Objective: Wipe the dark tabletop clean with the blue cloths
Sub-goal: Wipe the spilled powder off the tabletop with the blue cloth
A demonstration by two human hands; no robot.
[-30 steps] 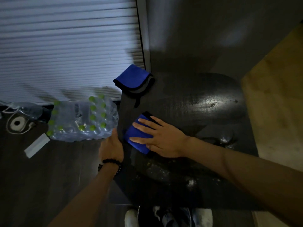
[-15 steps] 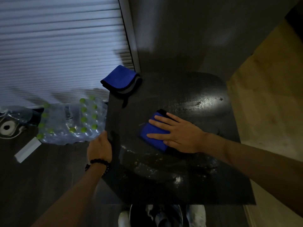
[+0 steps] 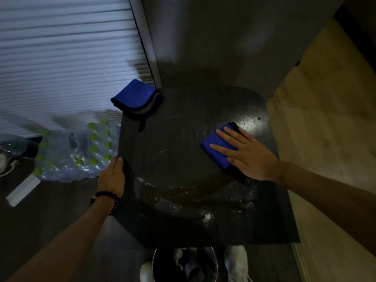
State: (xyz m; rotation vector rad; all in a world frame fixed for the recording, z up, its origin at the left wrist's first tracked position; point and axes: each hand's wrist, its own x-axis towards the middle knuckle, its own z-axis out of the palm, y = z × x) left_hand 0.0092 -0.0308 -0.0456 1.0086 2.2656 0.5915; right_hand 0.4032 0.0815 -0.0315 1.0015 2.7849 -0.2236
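Observation:
The dark tabletop (image 3: 175, 159) fills the middle of the head view, with pale specks and smears along its near part. My right hand (image 3: 248, 155) lies flat, fingers spread, pressing a folded blue cloth (image 3: 215, 146) onto the table's right side. A second folded blue cloth (image 3: 135, 97) rests at the far left corner, overhanging the edge. My left hand (image 3: 112, 178), with a bead bracelet on the wrist, grips the table's left edge.
A shrink-wrapped pack of water bottles (image 3: 77, 151) with green caps lies on the floor left of the table. A round bin (image 3: 183, 263) stands below the near edge. A wall (image 3: 325, 119) runs along the right, and slatted blinds (image 3: 61, 47) stand at the back left.
My right hand has slid the blue cloth from the table's left side across to the right. My left hand has kept its hold on the left edge.

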